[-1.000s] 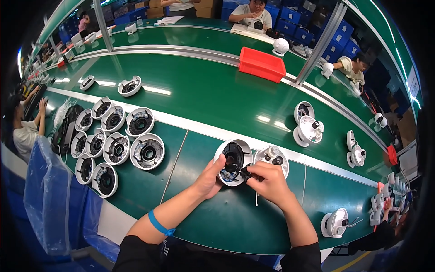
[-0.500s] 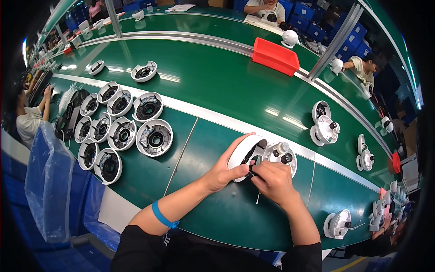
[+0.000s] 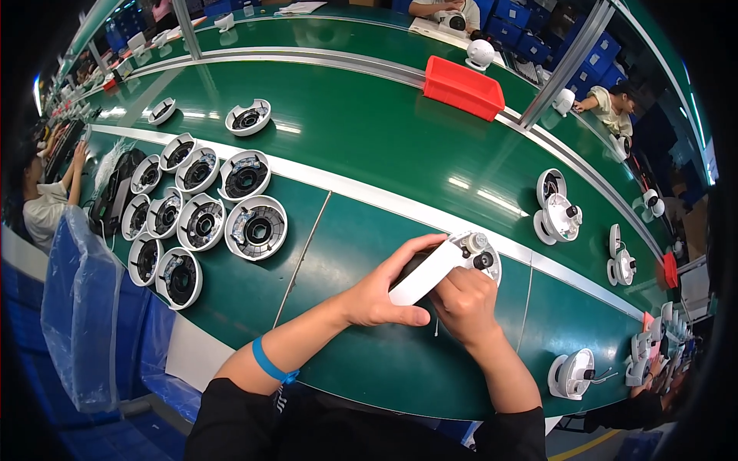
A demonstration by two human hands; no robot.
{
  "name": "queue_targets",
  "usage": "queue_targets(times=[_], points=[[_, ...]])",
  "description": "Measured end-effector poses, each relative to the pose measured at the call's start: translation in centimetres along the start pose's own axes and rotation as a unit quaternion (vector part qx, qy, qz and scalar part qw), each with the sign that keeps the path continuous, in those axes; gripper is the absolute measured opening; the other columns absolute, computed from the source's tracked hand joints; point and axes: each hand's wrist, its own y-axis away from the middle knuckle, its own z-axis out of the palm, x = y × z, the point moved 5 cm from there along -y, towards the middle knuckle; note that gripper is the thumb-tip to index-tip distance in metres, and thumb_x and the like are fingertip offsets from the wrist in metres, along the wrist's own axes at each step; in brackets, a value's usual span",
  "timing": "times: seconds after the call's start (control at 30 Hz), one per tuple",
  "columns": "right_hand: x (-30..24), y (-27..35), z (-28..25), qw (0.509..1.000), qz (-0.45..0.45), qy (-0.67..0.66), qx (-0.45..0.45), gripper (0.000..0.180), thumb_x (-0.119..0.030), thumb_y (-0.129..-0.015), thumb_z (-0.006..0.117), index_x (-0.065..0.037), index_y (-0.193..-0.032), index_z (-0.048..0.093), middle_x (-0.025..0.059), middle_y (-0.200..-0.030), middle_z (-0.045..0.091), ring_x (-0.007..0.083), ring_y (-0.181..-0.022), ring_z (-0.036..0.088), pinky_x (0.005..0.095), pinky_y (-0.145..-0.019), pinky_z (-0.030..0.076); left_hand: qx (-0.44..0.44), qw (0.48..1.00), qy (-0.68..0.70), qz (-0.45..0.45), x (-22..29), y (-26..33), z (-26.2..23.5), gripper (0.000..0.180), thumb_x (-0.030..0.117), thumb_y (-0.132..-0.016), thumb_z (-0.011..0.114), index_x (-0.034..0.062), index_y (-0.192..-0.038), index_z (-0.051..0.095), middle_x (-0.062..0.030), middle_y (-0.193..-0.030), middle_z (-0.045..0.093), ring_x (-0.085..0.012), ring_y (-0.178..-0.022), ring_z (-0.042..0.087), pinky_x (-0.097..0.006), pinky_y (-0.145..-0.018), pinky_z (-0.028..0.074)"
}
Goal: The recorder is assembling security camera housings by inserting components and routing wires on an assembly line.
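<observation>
My left hand grips a white round camera housing shell, turned so that its smooth rim faces me. Behind the shell, the fingers of my right hand are curled closed; what they pinch is hidden. Just beyond that hand is a white camera body with a black lens and a clear round part on top, largely covered by the shell and hand. A thin pale cable hangs below, between my hands. I cannot tell whether shell and body touch.
Several open white shells with black insides stand grouped at the left. A white camera unit with loose wires is at the near right. Along the green conveyor lie more parts and a red bin. Co-workers sit across and at both sides.
My left hand has rolled the shell, so its open inside no longer shows and its rim faces me. My right hand's fingers have moved behind it. Conveyor parts have shifted slightly right.
</observation>
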Motion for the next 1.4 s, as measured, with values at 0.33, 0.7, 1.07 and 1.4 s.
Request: queue_targets(times=[0.33,0.7,1.07,1.4], points=[[0.9,-1.4,-0.9,0.978,0.032,-0.169,-0.119,0.027,-0.005,-0.075,0.073,-0.002,-0.102,0.071,0.0098,-0.104,0.071,0.0278,-0.079,0.072,0.0359,-0.07,0.059,0.136,0.935,0.326,-0.013,-3.5,1.0,-3.4,0.061,0.043,-0.103,0.06,0.0039,-0.147,0.047,-0.0116,-0.133,0.063,-0.0225,-0.121,0.064,-0.041,-0.105,0.053],[-0.7,-1.9,0.0,0.962,0.005,-0.262,-0.081,0.029,0.007,-0.08,0.068,-0.001,-0.108,0.07,0.0139,-0.11,0.068,0.034,-0.091,0.071,0.0394,-0.073,0.06,0.137,0.947,0.284,-0.063,-3.7,1.0,-3.5,0.063,0.048,-0.101,0.061,0.0054,-0.145,0.048,-0.0088,-0.134,0.062,-0.0196,-0.124,0.061,-0.038,-0.106,0.05],[-3.2,-1.8,1.5,0.995,-0.056,-0.054,-0.063,0.028,-0.012,-0.074,0.077,-0.002,-0.098,0.067,0.0051,-0.078,0.058,0.0192,-0.062,0.064,0.0341,-0.051,0.05,0.118,0.976,0.18,-0.022,-2.4,1.2,-3.2,0.087,0.032,-0.091,0.073,0.0063,-0.161,0.027,-0.0127,-0.15,0.047,-0.0228,-0.135,0.049,-0.038,-0.113,0.041],[-3.3,-1.7,1.9,0.995,-0.066,-0.027,-0.067,0.024,-0.019,-0.072,0.079,-0.006,-0.087,0.065,0.0027,-0.069,0.057,0.0181,-0.054,0.061,0.0332,-0.046,0.047,0.097,0.989,0.106,-0.015,-1.7,1.3,-3.1,0.107,0.045,-0.083,0.08,0.0042,-0.163,0.021,-0.0149,-0.151,0.046,-0.0248,-0.135,0.051,-0.042,-0.114,0.043]])
